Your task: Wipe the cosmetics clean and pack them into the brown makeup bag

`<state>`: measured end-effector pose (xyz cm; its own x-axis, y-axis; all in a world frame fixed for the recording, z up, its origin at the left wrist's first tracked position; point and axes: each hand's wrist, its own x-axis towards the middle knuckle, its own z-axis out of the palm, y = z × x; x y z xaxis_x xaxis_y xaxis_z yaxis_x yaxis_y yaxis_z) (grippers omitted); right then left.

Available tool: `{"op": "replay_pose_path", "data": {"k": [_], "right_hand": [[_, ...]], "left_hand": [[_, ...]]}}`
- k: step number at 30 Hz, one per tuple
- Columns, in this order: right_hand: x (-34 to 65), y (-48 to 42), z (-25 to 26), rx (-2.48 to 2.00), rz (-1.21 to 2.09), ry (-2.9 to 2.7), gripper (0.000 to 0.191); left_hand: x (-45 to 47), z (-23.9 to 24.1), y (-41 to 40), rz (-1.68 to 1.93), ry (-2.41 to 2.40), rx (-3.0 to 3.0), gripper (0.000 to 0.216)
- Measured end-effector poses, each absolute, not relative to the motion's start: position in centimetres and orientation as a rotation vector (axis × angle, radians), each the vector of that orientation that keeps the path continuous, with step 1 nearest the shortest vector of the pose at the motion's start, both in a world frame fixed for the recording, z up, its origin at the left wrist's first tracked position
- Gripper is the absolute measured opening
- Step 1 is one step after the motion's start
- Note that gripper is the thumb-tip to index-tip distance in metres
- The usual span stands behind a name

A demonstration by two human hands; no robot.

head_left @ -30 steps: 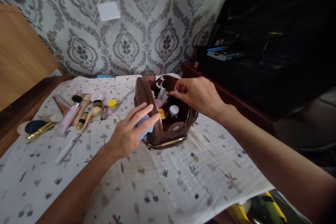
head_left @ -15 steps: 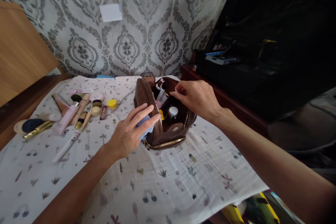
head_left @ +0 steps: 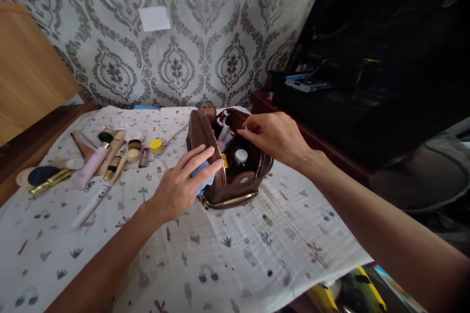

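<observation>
A brown cosmetic bag (head_left: 205,144) stands unzipped on the patterned cloth, its opening towards me. Inside it are a white-capped bottle (head_left: 241,157), several tubes (head_left: 223,131) and a small yellow item (head_left: 224,160). My left hand (head_left: 179,183) holds a bunched blue cloth (head_left: 202,178) against the bag's left side, fingers resting on its zipped edge. Over the right part of the opening, my right hand (head_left: 277,134) is closed with thumb and forefinger together in a pinch. Whatever those fingertips hold, if anything, is too small or hidden to make out.
Left of the bag lie several cosmetics: a yellow-lidded jar (head_left: 156,145), a pink tube (head_left: 91,164), a white pen-like tube (head_left: 91,205), a gold tube (head_left: 50,182). The white printed cloth (head_left: 227,264) covers the table. A patterned wall rises behind; dark furniture (head_left: 316,149) stands right.
Almost nothing differs. The view has shifted slightly; both hands and the bag keep the same places relative to each other.
</observation>
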<state>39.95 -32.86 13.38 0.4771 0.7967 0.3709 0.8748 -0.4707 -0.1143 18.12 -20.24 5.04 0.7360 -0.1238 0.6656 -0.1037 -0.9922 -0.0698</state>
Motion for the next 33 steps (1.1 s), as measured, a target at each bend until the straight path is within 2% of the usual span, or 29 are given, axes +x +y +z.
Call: {"op": "replay_pose_path", "data": {"k": [4, 8, 12, 17, 22, 26, 33], "right_hand": [[39.5, -34.2, 13.6, -2.123, -0.413, -1.348, 0.020], [38.7, -35.6, 14.2, -1.944, -0.232, -1.413, 0.028], [39.2, -36.8, 14.6, -1.977, -0.064, -1.537, 0.025], [40.8, -37.4, 15.0, -2.073, -0.233, -1.502, 0.017], [41.0, -37.3, 14.9, -2.110, -0.189, -1.520, 0.015], [40.4, -37.3, 14.9, -2.124, -0.162, -1.465, 0.017], [40.2, -37.6, 14.7, -2.072, -0.130, -1.375, 0.031]], "left_hand": [[18.2, 4.9, -20.3, -1.134, 0.183, -2.887, 0.052], [18.3, 4.8, -20.3, -1.144, 0.169, -2.895, 0.053], [18.3, 4.7, -20.3, -1.150, 0.160, -2.902, 0.055], [18.4, 4.5, -20.2, -1.156, 0.153, -2.910, 0.056], [18.4, 4.5, -20.2, -1.162, 0.176, -2.909, 0.056], [18.5, 4.5, -20.2, -1.173, 0.173, -2.903, 0.054], [18.5, 4.3, -20.2, -1.175, 0.180, -2.936, 0.060]]}}
